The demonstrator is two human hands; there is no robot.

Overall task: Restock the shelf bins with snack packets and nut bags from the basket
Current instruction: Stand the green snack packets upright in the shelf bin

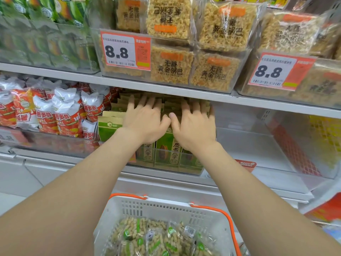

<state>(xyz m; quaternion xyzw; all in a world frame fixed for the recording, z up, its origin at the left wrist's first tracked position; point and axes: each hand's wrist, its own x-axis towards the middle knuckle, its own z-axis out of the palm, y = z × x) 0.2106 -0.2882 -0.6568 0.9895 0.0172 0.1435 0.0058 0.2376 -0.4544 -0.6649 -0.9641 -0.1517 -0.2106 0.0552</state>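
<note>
- My left hand [145, 120] and right hand [193, 124] are pressing flat, fingers spread, gripping nothing, on the green nut bags [166, 150].
- Peanut packets [155, 237] are lying in the basket [166, 206].

Shelf edge [166, 91] low over nut bags [166, 152]; right bin [258, 145] open.

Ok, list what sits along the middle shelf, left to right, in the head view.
Red-and-white snack packets → green-and-brown nut bags, with the left hand and right hand pressed flat on them → clear empty bin → red mesh bag.
</note>
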